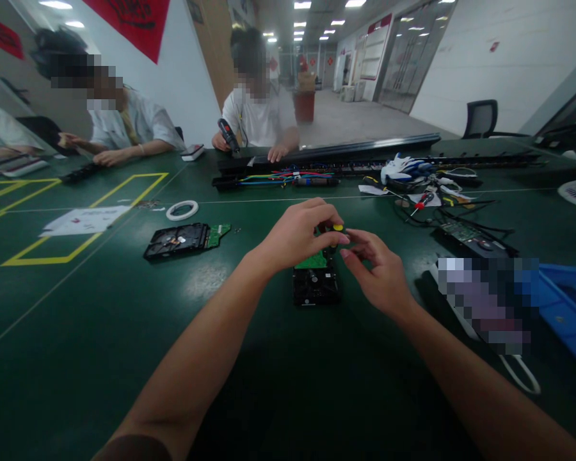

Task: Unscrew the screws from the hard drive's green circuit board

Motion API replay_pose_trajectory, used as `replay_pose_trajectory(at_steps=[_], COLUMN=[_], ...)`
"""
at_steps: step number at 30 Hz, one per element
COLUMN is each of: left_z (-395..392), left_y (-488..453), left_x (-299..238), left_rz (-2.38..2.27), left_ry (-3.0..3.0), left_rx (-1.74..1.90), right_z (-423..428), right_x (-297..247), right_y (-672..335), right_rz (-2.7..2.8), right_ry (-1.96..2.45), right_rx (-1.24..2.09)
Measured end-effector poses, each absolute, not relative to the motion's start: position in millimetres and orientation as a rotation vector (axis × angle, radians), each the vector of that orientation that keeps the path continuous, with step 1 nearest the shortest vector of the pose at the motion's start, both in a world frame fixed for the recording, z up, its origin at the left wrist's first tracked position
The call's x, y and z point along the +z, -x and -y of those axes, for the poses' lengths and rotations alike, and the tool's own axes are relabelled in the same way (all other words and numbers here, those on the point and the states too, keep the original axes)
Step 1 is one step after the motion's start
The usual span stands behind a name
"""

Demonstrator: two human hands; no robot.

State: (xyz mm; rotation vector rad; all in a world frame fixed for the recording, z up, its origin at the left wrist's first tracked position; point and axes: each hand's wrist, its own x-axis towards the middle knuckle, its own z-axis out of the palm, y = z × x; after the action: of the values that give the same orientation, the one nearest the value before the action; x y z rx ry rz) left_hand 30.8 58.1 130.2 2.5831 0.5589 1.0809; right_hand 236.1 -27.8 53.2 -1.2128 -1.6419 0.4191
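Observation:
A black hard drive (pixel 315 287) with a green circuit board (pixel 312 260) lies on the table in front of me. Over its far end, my left hand (pixel 303 232) is closed in a pinch around a small upright tool with a round yellow top (pixel 338 227), which looks like a screwdriver. Its lower part is mostly hidden by my fingers. My right hand (pixel 378 267) is close beside it on the right, thumb and fingers curved but apart, with nothing visible between them.
Another hard drive (pixel 177 241) with its board sticking out lies left, near a white tape ring (pixel 182 210). Right are cables, a red-handled screwdriver (pixel 421 203), gloves (pixel 406 169), a phone (pixel 480 301) and a blue bin (pixel 569 307). Across the table, a person holds a power drill (pixel 228 134).

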Motion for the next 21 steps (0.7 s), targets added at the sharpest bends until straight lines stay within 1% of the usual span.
replay_pose_trajectory(at_steps=[4, 11, 15, 18, 21], left_z=[-52.6, -56.0, -63.3, -57.1, -45.4], left_y=[-36.0, -38.6, -13.1, 15.4, 39.5], left_x=[129.4, 121.0, 93.9, 65.2, 42.3], left_rz=[-0.557, -0.552, -0.754, -0.798, -0.807], left_ry=[-2.589, -2.406, -2.510, -2.623, -2.620], left_rx=[1.053, 1.009, 0.943, 0.707, 0.581], right_z=[27.8, 24.0, 22.6, 24.2, 26.1], right_x=[62.7, 56.8, 58.8, 62.6, 67.4], right_y=[-227.0, -230.4, -233.0, -231.4, -228.4], right_rz=[1.653, 1.608, 1.666, 1.697, 1.705], right_ry=[1.118, 1.212, 1.190, 1.196, 1.229], right_rx=[0.378, 0.299, 0.274, 0.205, 0.088])
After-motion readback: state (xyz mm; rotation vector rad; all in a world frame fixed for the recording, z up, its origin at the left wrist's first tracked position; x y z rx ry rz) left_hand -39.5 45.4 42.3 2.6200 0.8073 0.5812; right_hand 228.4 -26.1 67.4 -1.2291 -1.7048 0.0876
